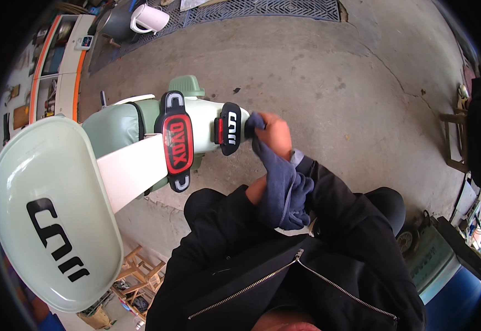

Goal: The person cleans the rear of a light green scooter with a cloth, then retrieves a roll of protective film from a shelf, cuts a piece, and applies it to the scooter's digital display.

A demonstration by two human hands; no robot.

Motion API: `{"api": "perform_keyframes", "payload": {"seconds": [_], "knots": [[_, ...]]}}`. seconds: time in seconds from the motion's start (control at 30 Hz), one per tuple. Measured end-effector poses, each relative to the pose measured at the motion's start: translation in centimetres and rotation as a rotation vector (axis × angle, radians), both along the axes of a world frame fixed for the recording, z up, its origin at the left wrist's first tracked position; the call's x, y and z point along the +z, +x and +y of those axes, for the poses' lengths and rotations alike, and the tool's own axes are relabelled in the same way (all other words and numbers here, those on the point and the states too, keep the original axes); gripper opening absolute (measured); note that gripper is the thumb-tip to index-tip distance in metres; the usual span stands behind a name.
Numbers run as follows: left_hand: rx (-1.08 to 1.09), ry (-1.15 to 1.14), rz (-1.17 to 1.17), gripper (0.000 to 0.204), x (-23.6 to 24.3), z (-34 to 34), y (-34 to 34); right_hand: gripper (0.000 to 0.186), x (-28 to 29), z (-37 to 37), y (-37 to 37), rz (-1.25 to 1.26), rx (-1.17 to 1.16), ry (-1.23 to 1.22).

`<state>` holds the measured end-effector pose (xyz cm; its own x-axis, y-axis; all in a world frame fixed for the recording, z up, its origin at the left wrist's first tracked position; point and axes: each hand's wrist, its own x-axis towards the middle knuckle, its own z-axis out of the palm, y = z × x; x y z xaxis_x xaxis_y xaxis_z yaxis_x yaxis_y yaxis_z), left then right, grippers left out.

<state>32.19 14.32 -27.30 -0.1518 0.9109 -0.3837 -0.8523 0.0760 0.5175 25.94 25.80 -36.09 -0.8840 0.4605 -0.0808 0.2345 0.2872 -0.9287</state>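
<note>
My right hand [274,132] grips a dark blue-grey cloth [283,193] against the rounded white tail [207,117] of a pale green scooter [110,124]. My left hand [255,190] is lower down behind the hanging cloth, only its wrist showing, its fingers hidden. Left of the cloth are a black plate with a red reflector [226,128] and a black bracket with a red panel [177,140]. A large pale green rounded box or pad [52,165], on a white support [133,171], fills the lower left.
Concrete floor [339,83] surrounds the scooter. A white jug [149,19] stands near a patterned mat [251,11] at the top. An orange-edged shelving unit [58,66] is at upper left, a wooden stool [453,138] at right, a teal object with a wheel [428,259] at lower right.
</note>
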Motion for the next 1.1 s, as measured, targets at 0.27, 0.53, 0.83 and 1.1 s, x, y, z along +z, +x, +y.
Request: {"api": "perform_keyframes", "payload": {"seconds": [0.27,0.53,0.83,1.1], "knots": [[0.111,-0.078,-0.273,0.024,-1.1,-1.6,-1.5,0.039,0.2,-2.0,-1.4,0.044,0.157,0.103],[0.04,-0.008,-0.327,0.023,0.1,-1.3,-0.2,0.029,-0.7,-2.2,2.3,-0.102,0.569,-0.018],[-0.015,-0.115,0.286,0.011,-4.3,-2.1,1.1,0.027,-0.4,-2.5,1.0,-0.039,-0.031,-0.177],[0.05,-0.279,0.15,0.02,-2.8,-3.4,0.5,0.024,-1.8,-5.6,1.5,-0.09,0.085,-0.216]]}}
